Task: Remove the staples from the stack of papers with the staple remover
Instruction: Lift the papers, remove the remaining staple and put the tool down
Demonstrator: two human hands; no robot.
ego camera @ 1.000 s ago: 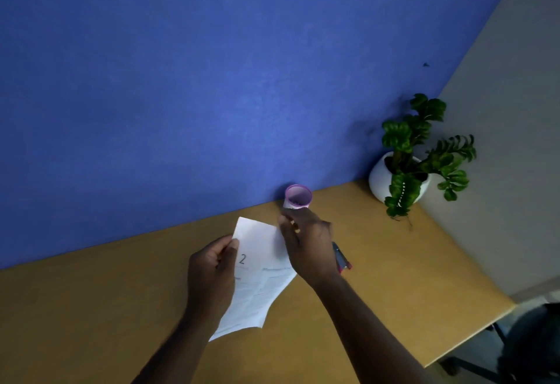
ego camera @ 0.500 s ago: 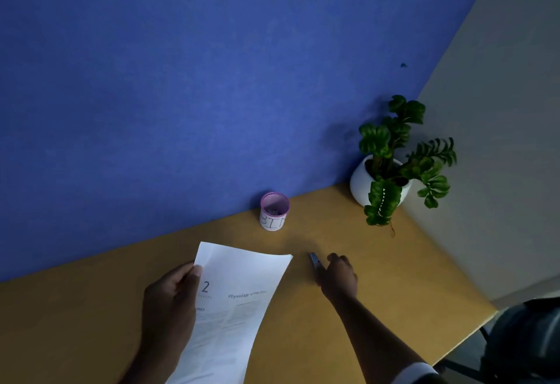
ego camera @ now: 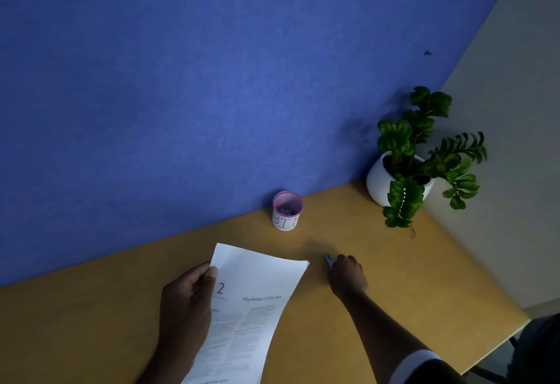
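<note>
At lower centre of the frame, the stack of papers (ego camera: 254, 308) is gripped along its left edge by the left hand (ego camera: 188, 301), thumb on top. Just right, on the table (ego camera: 394, 262), the staple remover (ego camera: 329, 260) is clasped in the right hand (ego camera: 348, 277), fingers (ego camera: 345, 261) curled.

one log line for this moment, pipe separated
left hand holds stack of papers by left edge | right hand grips staple remover, right of papers | pink mesh bin on desk by blue wall
</note>
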